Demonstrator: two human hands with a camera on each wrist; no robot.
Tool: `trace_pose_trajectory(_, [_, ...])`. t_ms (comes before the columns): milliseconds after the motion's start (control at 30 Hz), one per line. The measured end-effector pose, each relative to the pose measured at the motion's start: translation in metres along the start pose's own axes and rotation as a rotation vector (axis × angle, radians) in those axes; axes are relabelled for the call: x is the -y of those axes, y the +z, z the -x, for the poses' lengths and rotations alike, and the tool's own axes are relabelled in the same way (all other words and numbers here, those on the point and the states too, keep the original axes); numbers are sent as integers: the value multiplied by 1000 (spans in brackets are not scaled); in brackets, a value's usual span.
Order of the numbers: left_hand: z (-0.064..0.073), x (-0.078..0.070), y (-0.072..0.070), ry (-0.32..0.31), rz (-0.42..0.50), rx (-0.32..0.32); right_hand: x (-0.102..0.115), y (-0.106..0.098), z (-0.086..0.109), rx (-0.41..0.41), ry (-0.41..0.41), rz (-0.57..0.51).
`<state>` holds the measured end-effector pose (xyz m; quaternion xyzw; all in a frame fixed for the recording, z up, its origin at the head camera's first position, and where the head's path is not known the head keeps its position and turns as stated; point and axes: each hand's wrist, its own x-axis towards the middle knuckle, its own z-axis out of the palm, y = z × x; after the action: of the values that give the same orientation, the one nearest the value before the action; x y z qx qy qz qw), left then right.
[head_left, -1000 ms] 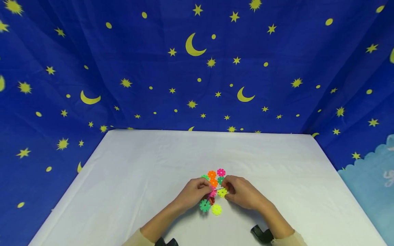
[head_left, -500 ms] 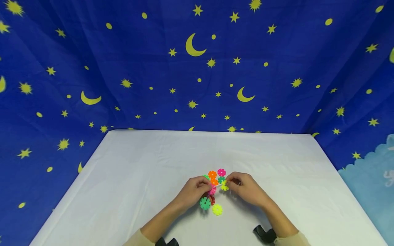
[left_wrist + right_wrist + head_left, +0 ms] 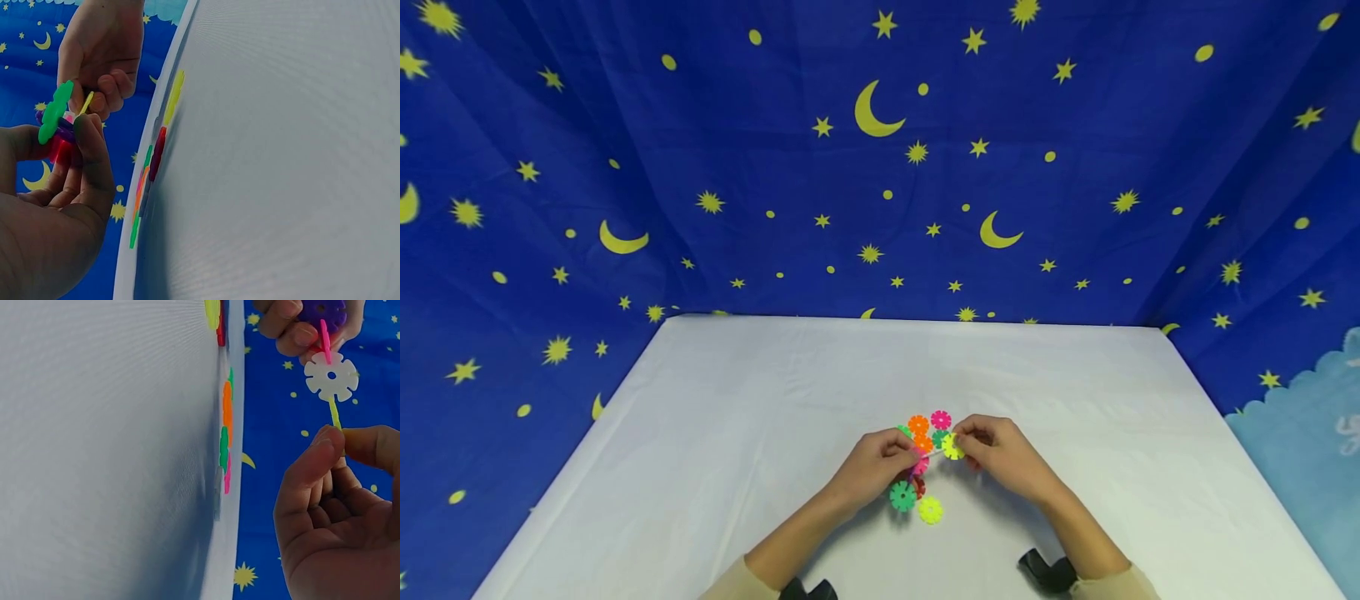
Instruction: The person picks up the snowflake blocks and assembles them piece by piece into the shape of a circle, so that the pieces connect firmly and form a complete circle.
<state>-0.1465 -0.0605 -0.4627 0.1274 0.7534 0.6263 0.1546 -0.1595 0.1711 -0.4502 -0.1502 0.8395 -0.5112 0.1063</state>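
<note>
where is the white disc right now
In the right wrist view's upper right, the white disc sits between the pink disc and the yellow disc that the right hand pinches.

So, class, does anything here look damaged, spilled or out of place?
Nothing stands out. The white snowflake disc between the left hand and right hand joins a pink disc and a yellow disc with no visible damage; loose discs lie on the white tablecloth.

The cloth (image 3: 820, 167) hung behind the counter (image 3: 760, 392) and along its left and right sides. Above the counter, the joined discs (image 3: 332, 376) were between the left grip (image 3: 876, 468) and the right grip (image 3: 1003, 454). Loose discs (image 3: 941, 420) lay on the counter beyond them; another disc (image 3: 931, 510) lay before these.
</note>
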Motion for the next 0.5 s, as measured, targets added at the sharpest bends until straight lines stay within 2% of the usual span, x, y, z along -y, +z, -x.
trace_pose_trajectory(133, [0,-1,0,4,-17,-3,0,-1,1,11,1,-45])
trace_pose_trajectory(500, [1,-1,0,-2,-65,-3,-2,-1,2,23,-11,-66])
